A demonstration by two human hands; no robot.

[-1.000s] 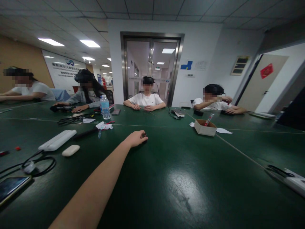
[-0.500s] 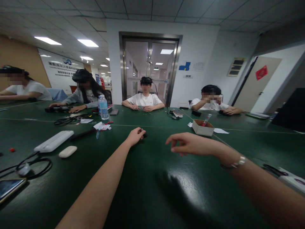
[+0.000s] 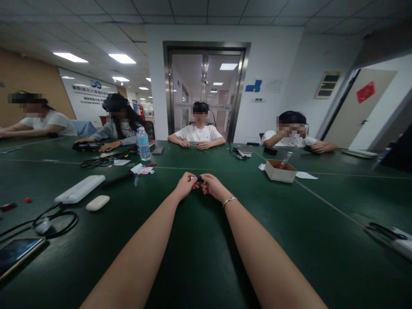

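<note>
A small black object (image 3: 200, 179) is held between my two hands above the green table (image 3: 199, 240), near the middle of the view. My left hand (image 3: 186, 186) pinches its left end, where a small shiny part shows by the fingertips. From the right, my right hand (image 3: 212, 187) has its fingers closed on the other end, and a metal bracelet (image 3: 229, 200) circles that wrist. The object is too small to identify, and the fingers cover much of it.
Left: white power bank (image 3: 80, 189), white oval case (image 3: 98, 203), phone (image 3: 21, 253), cables, water bottle (image 3: 143, 144), papers with red-handled tool. Right: small open box (image 3: 280, 171) holding a tube, papers, white device at the edge. Several people sit around the table.
My right hand has moved left, from open above the table to closed on the black object beside my left hand. The view has shifted slightly.
</note>
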